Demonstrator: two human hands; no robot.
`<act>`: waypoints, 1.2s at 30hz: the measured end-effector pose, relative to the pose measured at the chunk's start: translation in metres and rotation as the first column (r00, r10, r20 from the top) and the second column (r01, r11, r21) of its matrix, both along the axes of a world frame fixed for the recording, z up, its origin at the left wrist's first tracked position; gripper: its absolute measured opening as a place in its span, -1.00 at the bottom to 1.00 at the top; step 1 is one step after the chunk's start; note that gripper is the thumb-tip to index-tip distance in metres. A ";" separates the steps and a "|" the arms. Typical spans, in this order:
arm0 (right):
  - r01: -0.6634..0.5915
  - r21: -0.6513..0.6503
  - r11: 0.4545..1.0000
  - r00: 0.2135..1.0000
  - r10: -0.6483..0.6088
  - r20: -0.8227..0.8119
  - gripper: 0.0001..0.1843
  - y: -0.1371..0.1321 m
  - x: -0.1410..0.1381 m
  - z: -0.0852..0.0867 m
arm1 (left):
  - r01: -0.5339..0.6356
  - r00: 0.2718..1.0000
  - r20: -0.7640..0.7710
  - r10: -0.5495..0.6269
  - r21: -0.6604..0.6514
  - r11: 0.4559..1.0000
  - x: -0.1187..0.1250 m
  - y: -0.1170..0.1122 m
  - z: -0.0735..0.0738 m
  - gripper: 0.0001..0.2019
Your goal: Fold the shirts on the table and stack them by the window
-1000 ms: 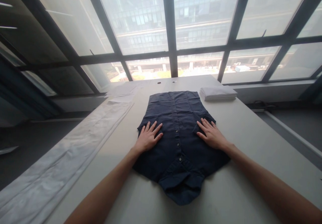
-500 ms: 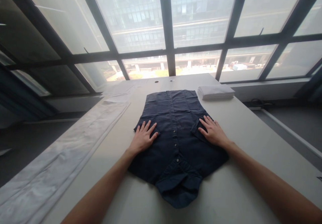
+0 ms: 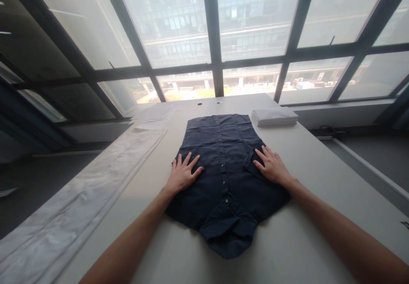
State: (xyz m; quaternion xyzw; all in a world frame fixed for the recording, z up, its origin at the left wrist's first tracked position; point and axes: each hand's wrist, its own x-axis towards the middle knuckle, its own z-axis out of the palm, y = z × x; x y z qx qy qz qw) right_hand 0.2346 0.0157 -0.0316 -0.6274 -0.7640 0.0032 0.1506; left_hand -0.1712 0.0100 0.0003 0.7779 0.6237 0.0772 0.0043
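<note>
A dark navy button-up shirt (image 3: 207, 190) lies front side up on the white table (image 3: 153, 241), its collar toward me and its hem toward the window. Small light buttons run down its middle. Both short sleeves are laid inward over the body. My left hand (image 3: 183, 174) rests flat on the left sleeve with fingers spread. On the opposite side, my right hand (image 3: 271, 164) presses flat on the right sleeve, fingers also apart. Neither hand grips the fabric.
Along the table's left side stretches a long crumpled white cloth (image 3: 83, 199), with flat white sheets (image 3: 151, 113) beyond it. Folded white cloth (image 3: 275, 117) is stacked at the back right. Two small holes pierce the tabletop near the far edge, below large windows (image 3: 249, 20).
Both hands stay flat on the sleeves, and the shirt lies as before. The view has shifted very slightly.
</note>
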 end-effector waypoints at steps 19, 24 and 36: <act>0.040 -0.070 0.997 0.999 -0.038 0.028 -0.32 0.000 -0.003 0.005 | -0.039 0.995 -0.096 0.034 -0.060 0.997 0.003 -0.002 0.007 -0.31; 0.037 -0.067 0.997 0.999 -0.036 0.022 -0.32 0.001 -0.002 0.003 | -0.034 0.996 -0.084 0.030 -0.050 0.998 0.003 -0.002 0.006 -0.31; 0.034 -0.048 0.998 0.999 -0.033 0.016 -0.34 0.001 -0.001 0.004 | -0.026 0.996 -0.085 0.023 -0.030 0.999 0.002 -0.001 0.003 -0.33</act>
